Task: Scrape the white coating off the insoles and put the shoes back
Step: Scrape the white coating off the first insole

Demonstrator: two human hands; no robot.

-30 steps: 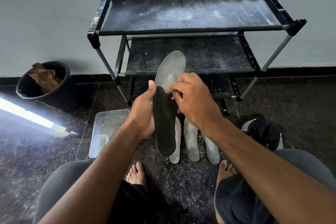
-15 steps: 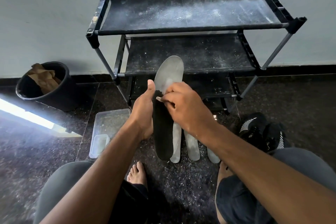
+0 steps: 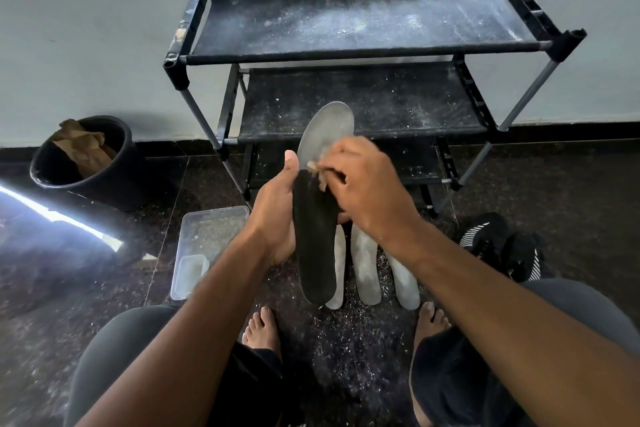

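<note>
Fingers of the left hand (image 3: pixel 273 218) are wrapping round an upright insole (image 3: pixel 317 218), while the right hand (image 3: pixel 363 191) is pinching a peeled white flap against it. Three insoles (image 3: pixel 365 263) are lying on the floor beneath both hands.

The insole (image 3: pixel 317 243) is matt black below and chalky white toward the toe. The rack (image 3: pixel 363 21) has dusty black fabric shelves on grey metal tubes. The dark speckled stone floor (image 3: pixel 69 274) is glossy; the tray (image 3: pixel 207 239) is clear plastic
</note>
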